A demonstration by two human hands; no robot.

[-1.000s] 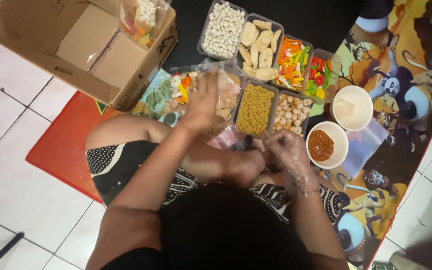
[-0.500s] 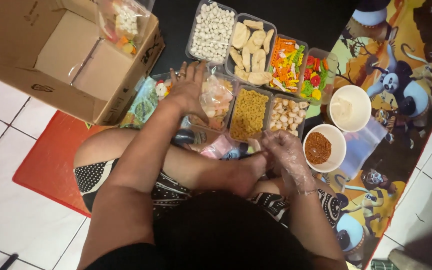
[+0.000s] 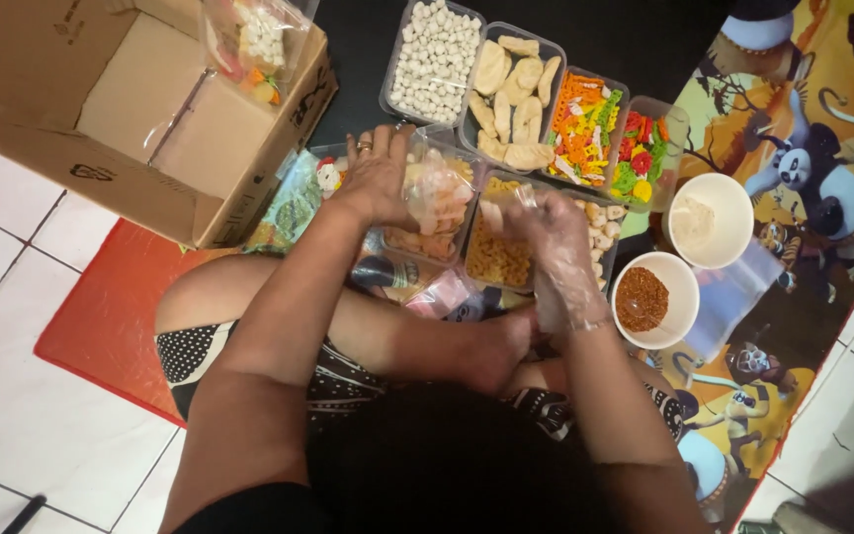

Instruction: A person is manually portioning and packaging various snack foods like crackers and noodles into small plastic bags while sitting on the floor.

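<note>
Your left hand [image 3: 380,178] lies spread, fingers apart, against a clear bag [image 3: 434,193] of pale and orange snacks that sits over the tub just left of the pasta tub [image 3: 495,259]. Whether the hand grips the bag or only rests on it, you cannot tell. Your right hand [image 3: 554,237], in a thin plastic glove, hovers over the pasta tub with fingers curled loosely; a scrap of clear film shows at the fingertips, but the grip itself is not clear.

Just right of the pasta tub is a tub of pale round bits [image 3: 607,220]. Behind it stand tubs of white pellets [image 3: 433,61], pale crackers [image 3: 516,94] and coloured shapes [image 3: 582,129]. Farther right of the pasta tub sit a bowl of red-brown powder [image 3: 652,300] and a bowl of white powder [image 3: 710,220]. Well left of it stands an open cardboard box [image 3: 150,119].
</note>
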